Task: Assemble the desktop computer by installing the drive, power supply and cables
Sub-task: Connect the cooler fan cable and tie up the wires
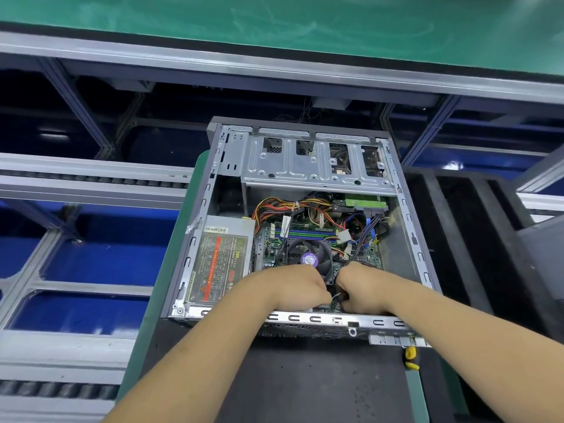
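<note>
Hands meet at the near edge of the open computer case (406, 206), which lies on its side on the worktop (305, 386) with its long axis running away from the person. The left hand (300, 290) and the right hand (363, 293) sit almost knuckle to knuckle just below the CPU fan (309, 257), both reaching down over the near rim. Fingers of both are curled inward around a thin dark cable (351, 264) that trails up past the fan; the connector itself is hidden between the hands. Judged step: seating a small lead on the motherboard's near edge. Neither hand is clearly nearer; the socket lies directly beneath them. The power supply (218, 261) sits in the left near corner, its coloured wire bundle (274, 206) looping across to the right. The drive (363, 201) rests under the metal drive cage (305, 166), on the far right.
</note>
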Motion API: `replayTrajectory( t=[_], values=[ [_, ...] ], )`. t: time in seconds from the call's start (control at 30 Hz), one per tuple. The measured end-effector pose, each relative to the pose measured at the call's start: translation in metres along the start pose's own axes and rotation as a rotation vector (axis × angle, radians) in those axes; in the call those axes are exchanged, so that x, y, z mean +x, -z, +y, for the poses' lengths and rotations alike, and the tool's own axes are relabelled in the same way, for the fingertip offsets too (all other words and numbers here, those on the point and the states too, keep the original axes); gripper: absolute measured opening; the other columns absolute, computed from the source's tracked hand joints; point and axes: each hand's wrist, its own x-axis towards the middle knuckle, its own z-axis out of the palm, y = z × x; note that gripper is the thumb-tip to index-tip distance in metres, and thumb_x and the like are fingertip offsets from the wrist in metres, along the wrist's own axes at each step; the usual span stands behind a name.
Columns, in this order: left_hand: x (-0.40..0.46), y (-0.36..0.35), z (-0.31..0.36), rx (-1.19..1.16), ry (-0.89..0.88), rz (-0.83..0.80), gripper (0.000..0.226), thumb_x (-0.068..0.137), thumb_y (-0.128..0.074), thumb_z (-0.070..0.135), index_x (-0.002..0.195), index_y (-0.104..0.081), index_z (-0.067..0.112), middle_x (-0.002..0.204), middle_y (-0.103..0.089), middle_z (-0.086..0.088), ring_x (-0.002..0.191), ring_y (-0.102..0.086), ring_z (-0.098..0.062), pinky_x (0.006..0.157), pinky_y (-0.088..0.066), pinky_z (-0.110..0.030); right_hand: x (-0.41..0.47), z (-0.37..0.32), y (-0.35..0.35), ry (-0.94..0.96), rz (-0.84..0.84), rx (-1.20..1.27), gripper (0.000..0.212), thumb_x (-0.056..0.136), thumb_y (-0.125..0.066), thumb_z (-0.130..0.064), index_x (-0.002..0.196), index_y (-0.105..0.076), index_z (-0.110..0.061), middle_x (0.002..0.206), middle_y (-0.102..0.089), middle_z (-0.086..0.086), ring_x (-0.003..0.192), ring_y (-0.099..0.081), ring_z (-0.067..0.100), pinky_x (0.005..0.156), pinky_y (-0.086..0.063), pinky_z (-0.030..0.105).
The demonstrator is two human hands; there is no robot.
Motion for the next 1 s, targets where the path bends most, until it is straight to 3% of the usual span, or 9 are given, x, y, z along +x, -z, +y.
replayTrajectory(
  t=[1.0],
  values=[
    [-0.0012,0.0010,-0.0002,-0.006,0.009,-0.003,0.030,0.089,-0.049,0.022,0.064,-0.035,0.014,0.065,-0.026,-0.005,0.070,-0.021,-0.021,0.064,-0.020,-0.040,0.0066,0.0021,-0.0025,0.060,-0.041,-0.159,0.030,0.083,-0.058,-0.014,0.060,-0.038,-0.017,0.063,-0.040,0.002,0.052,-0.033,0.014,0.046,-0.029,0.028]
  ],
)
